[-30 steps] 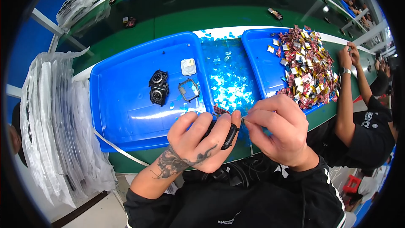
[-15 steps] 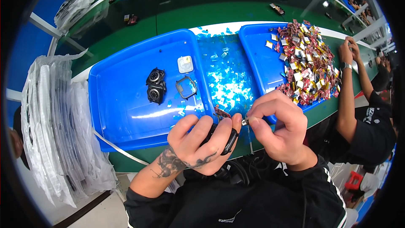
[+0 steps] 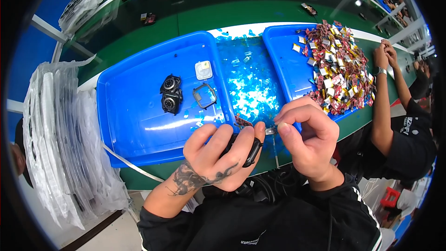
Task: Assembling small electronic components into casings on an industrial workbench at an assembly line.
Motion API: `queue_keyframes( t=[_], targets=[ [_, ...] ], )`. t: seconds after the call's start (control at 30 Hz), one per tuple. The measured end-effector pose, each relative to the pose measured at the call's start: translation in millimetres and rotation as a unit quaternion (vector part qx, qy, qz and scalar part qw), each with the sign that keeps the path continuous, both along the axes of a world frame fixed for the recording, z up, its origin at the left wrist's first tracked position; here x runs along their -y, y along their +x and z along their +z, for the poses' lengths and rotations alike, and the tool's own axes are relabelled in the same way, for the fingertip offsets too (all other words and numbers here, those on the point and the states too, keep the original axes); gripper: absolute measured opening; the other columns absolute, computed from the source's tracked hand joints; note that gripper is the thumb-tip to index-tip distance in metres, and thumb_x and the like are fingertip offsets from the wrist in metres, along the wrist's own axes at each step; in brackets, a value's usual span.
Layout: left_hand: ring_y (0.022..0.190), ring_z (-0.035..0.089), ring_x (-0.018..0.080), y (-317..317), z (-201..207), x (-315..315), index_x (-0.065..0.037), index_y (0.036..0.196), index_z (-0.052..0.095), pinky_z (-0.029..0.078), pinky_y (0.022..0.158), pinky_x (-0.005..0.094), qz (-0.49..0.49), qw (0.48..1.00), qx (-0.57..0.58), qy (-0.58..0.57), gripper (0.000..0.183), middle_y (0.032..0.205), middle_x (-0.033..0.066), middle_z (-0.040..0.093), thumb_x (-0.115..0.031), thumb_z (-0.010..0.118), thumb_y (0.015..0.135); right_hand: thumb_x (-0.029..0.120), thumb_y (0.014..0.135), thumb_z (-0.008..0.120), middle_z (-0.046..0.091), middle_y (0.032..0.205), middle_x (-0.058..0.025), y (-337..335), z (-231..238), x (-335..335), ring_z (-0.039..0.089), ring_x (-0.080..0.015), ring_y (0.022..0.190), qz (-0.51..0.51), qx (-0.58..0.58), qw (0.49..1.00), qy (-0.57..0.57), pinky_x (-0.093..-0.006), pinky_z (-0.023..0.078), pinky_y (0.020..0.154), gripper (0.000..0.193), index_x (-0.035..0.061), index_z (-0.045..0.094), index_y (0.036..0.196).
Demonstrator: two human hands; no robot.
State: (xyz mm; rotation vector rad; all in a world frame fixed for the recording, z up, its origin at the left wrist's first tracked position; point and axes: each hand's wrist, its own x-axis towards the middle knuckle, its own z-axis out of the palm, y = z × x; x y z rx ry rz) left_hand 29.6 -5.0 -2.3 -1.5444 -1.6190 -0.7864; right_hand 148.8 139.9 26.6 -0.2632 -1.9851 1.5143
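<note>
My left hand (image 3: 220, 155) is closed round a black watch-like casing (image 3: 252, 152). A reddish circuit board (image 3: 242, 122) sticks up beyond its fingers. Close by, the thumb and forefinger of my right hand (image 3: 306, 139) are pinched together; what lies between them is too small to name. A small silvery piece (image 3: 270, 130) shows between the two hands, beside the left fingertips. In the left blue tray (image 3: 134, 132) lie two joined black casings with round parts (image 3: 171, 94), a dark square frame (image 3: 205, 96) and a whitish square piece (image 3: 203, 70).
The right blue tray (image 3: 283, 60) holds a heap of reddish boards and silvery cells (image 3: 341, 72). Bits of blue film (image 3: 253, 93) litter the surface between the trays. A green conveyor belt (image 3: 223, 7) runs behind. Plastic-wrapped sheets (image 3: 65, 144) stand at left; a co-worker's arms (image 3: 383, 97) are at right.
My right fingertips have moved slightly up and away from the left hand, and more of the silvery piece shows between them. Parts on the belt have shifted a little to the right.
</note>
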Motion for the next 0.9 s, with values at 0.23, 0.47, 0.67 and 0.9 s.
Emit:
queue_keyframes(
  t=[0.23,0.47,0.67,0.9],
  targets=[
    [0.076,0.054,0.0203,0,-2,-1,-0.016,0.074,0.072,0.041,0.065,0.0344,-0.006,1.0,-0.003,0.004,0.022,0.096,0.0026,0.059,-0.003,0.085,0.061,-0.005,0.064,0.073,0.064,0.085,-0.0081,-2,13,1,0.061,-0.0235,0.071,-0.012,0.008,0.954,0.3,-0.0326,0.048,0.062,0.022,0.0022,0.067,0.084],
    [0.077,0.054,0.0203,-1,-5,-2,-0.015,0.073,0.071,0.041,0.065,0.0342,-0.008,1.0,0.006,-0.021,0.022,0.094,0.003,0.06,-0.002,0.085,0.062,-0.006,0.065,0.072,0.064,0.085,-0.0074,0,20,-4,0.061,-0.0255,0.072,0.005,0.035,0.92,0.39,-0.0345,0.048,0.063,0.024,0.0025,0.067,0.086],
    [0.077,0.054,0.0209,2,-3,-2,-0.014,0.073,0.071,0.042,0.064,0.0331,-0.036,0.999,0.005,-0.002,0.022,0.096,0.0037,0.059,-0.003,0.086,0.061,-0.005,0.081,0.062,0.062,0.091,-0.0118,7,13,-6,0.06,-0.0167,0.081,0.02,0.095,0.995,0.019,-0.0279,0.048,0.071,0.004,-0.0026,0.063,0.083],
    [0.078,0.054,0.0211,0,-2,-3,-0.014,0.072,0.071,0.042,0.063,0.0333,-0.024,1.0,0.01,0.003,0.021,0.094,0.0039,0.059,-0.002,0.085,0.062,-0.006,0.084,0.062,0.065,0.088,-0.0129,7,10,-9,0.062,-0.0198,0.079,0.061,0.091,0.993,0.049,-0.0288,0.049,0.072,0.005,-0.0026,0.061,0.087]
  ],
)
